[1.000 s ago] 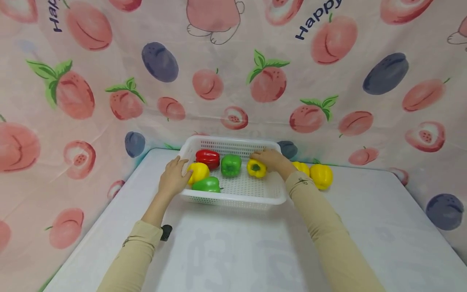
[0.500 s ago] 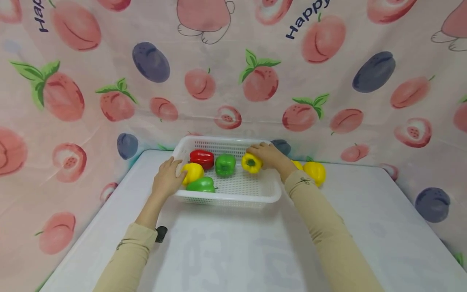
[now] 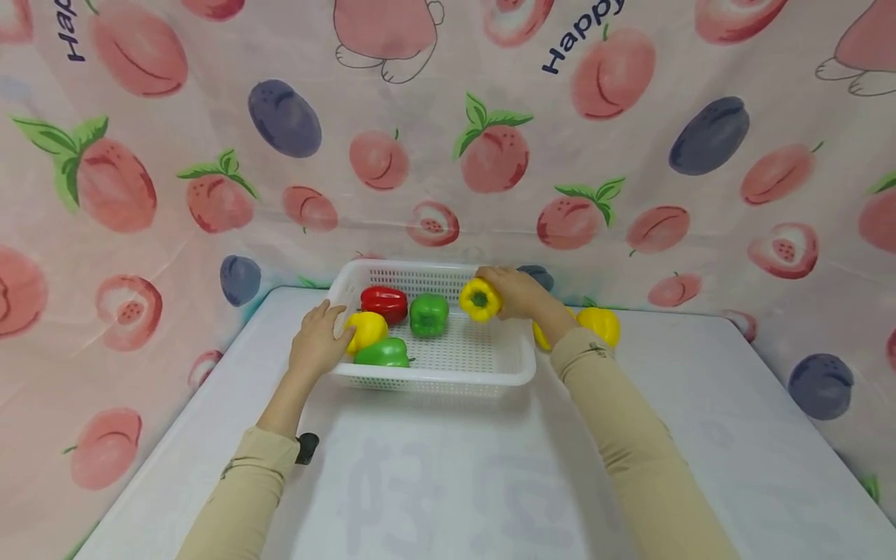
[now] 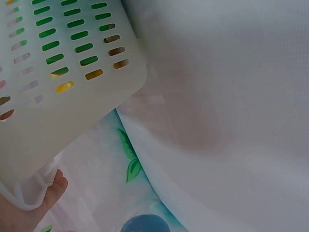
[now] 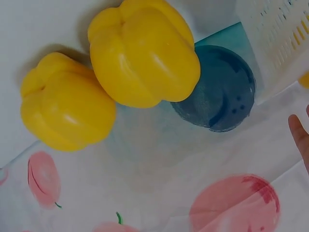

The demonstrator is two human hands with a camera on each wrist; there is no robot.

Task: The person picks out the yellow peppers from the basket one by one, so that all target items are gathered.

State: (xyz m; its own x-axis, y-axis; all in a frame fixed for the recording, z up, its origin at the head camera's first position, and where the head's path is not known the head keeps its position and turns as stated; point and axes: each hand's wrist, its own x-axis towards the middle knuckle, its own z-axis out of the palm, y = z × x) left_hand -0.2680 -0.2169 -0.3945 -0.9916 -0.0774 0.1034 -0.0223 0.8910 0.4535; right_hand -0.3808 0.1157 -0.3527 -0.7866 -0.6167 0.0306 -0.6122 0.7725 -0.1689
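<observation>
My right hand (image 3: 519, 294) grips a yellow bell pepper (image 3: 481, 300), raised over the right part of a white slotted plastic basket (image 3: 434, 375). Only some fingertips (image 5: 300, 137) of that hand show in the right wrist view. At the basket's left end my left hand (image 3: 316, 340) holds the rim, its thumb inside near another yellow bell pepper (image 3: 367, 332). A red bell pepper (image 3: 384, 304) and a green bell pepper (image 3: 428, 315) lie farther back inside. A second green bell pepper (image 3: 381, 352) lies along the near wall. The left wrist view shows the basket's wall (image 4: 72, 116) close up.
Two yellow bell peppers (image 5: 145, 53) sit on the white table (image 3: 448, 467) right of the basket, one partly behind the right forearm. A fruit-printed cloth (image 3: 392, 225) rises behind the table. A small black item (image 3: 306, 449) shows at the left wrist.
The right hand has lifted the yellow bell pepper up from the basket floor. The left hand stays on the rim. The whole view has shifted slightly.
</observation>
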